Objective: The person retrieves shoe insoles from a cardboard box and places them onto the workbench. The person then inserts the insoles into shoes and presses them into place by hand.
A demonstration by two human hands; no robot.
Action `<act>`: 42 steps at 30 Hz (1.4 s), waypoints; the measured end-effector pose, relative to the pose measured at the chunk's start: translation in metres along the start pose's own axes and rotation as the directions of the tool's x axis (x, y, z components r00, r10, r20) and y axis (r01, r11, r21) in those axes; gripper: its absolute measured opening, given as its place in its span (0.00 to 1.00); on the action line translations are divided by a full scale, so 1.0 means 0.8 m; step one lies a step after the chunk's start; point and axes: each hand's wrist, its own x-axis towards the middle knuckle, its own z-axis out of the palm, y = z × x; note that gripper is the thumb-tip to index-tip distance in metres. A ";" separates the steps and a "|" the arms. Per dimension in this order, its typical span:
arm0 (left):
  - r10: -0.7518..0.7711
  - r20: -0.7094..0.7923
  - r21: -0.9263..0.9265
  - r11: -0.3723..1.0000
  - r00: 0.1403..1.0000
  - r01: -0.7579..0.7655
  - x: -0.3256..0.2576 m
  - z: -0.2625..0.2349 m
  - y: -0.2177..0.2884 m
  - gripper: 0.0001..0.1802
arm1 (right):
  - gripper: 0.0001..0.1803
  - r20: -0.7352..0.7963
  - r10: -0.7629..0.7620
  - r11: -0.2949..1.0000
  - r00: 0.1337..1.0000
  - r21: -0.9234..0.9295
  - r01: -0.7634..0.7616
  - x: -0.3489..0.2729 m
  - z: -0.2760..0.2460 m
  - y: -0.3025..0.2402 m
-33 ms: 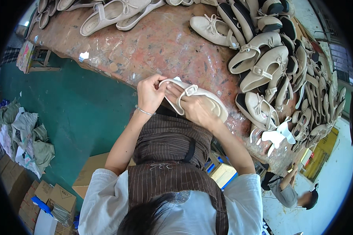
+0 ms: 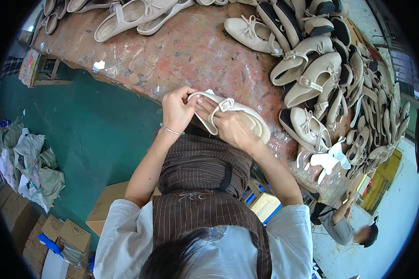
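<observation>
At the table's near edge I hold a beige strapped shoe (image 2: 253, 117) between both hands. My left hand (image 2: 177, 109) pinches the rim at the shoe's left end, thumb and fingers closed on it. The fingers of my right hand (image 2: 232, 128) reach into the shoe's opening, under the buckled strap, and are partly hidden there. The shoe lies tilted, its other end pointing right. Close to its upper rim a small white piece (image 2: 210, 92) shows.
Many beige shoes (image 2: 311, 83) crowd the right side of the worn red table (image 2: 181, 56); more shoes (image 2: 135, 14) lie at the far left. White cut-out pieces (image 2: 325, 161) rest at the right edge. Cartons (image 2: 74, 235) and a cloth heap (image 2: 32, 162) stand left. A person (image 2: 344, 228) works at lower right.
</observation>
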 end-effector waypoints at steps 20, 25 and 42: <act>0.352 0.395 0.439 0.739 0.849 -0.511 -0.166 0.011 0.057 0.10 | 0.26 -0.586 0.603 0.797 0.542 0.465 -0.385 -0.040 -0.066 0.008; 0.420 0.607 0.424 0.547 0.675 -0.722 -0.188 0.056 0.036 0.26 | 0.17 -0.439 0.276 0.961 0.855 0.136 -0.241 -0.092 -0.023 -0.072; 0.376 0.588 0.501 0.526 0.716 -0.688 -0.156 0.076 0.017 0.28 | 0.26 -0.615 0.370 0.860 0.696 -0.056 -0.507 -0.050 0.025 -0.032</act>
